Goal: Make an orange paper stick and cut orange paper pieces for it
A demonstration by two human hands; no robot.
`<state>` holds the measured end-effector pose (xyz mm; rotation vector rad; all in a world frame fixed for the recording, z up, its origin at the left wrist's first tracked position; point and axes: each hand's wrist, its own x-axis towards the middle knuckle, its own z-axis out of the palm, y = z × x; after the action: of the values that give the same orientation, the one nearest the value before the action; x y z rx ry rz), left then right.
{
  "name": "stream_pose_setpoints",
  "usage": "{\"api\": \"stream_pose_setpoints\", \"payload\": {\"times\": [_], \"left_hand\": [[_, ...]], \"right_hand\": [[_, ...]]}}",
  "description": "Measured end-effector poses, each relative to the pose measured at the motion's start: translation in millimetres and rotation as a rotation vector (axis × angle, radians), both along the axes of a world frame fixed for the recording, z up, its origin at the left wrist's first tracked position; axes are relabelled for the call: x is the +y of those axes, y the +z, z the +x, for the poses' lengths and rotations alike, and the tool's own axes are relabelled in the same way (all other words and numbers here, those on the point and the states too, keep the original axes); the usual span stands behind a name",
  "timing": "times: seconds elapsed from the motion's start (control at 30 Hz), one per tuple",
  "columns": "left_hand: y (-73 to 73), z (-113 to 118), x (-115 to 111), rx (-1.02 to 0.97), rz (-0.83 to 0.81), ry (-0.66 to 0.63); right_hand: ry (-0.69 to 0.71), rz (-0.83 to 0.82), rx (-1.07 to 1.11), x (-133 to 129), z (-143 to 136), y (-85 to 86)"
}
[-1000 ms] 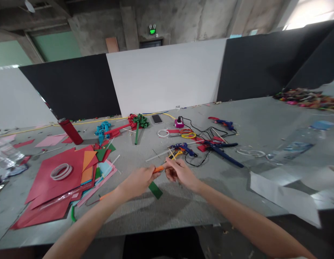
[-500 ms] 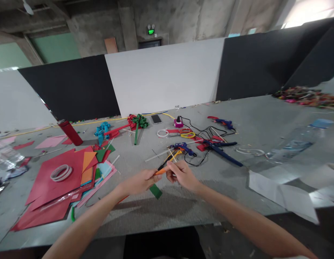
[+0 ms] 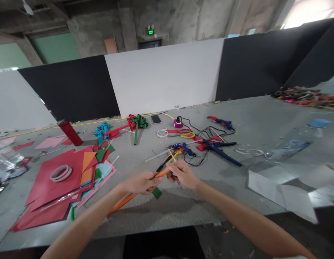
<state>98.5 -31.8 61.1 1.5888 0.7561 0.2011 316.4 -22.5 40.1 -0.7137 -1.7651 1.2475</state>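
Near edge: the grey worktop (image 3: 167,212) runs between its front edge and both hands.
Orange strip: one (image 3: 123,203), above the front-middle; its tail slants toward the front edge, left of centre.
Two hands: left hand (image 3: 142,182), fingers narrow, pinching the strip; right hand (image 3: 183,175), fingertips closed on its upper end, beside a thin stick (image 3: 171,154).
Green piece: one (image 3: 156,193), flat, just beside the left fingers.
Left side: one white tape stack (image 3: 61,173) on red sheets (image 3: 55,180), reaching near the front edge; exact sheet count unclear.
Right side: one clear bottle (image 3: 288,146), lying down; white paper (image 3: 282,196) overhangs the front edge.
Middle: two glue guns (image 3: 183,146), well apart.
Back edge: three ribbon flowers (image 3: 103,128), one phone (image 3: 156,119), one red flask (image 3: 69,132).
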Motion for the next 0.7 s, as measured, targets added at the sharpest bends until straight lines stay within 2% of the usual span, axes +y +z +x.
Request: {"api": "stream_pose_setpoints", "payload": {"times": [0.13, 0.23, 0.3, 0.37, 0.43, 0.53, 0.7], "left_hand": [[3.5, 4, -1, 0.166, 0.238, 0.058], [8.8, 5, -1, 0.243, 0.477, 0.094], [8.7, 2, 2, 0.258, 0.545, 0.077], [5.2, -1, 7, 0.225, 0.469, 0.058], [2.1, -4, 14, 0.118, 0.309, 0.132], [7.9, -7, 32, -0.146, 0.084, 0.414], [33.7, -14, 76, -0.734, -0.212, 0.769]], "right_hand": [[-0.009, -0.193, 0.006, 6, -5, -4.2], [-0.101, -0.285, 0.083, 10, -6, -7.0], [-0.185, -0.304, 0.155, 14, -1, -5.0], [-0.248, -0.309, 0.250, 20, 7, 0.2], [-0.238, -0.336, 0.331, 26, 14, 6.0], [-0.140, -0.415, 0.390, 27, 14, 9.5], [0.035, -0.395, 0.412, 16, -3, -1.2]]}}
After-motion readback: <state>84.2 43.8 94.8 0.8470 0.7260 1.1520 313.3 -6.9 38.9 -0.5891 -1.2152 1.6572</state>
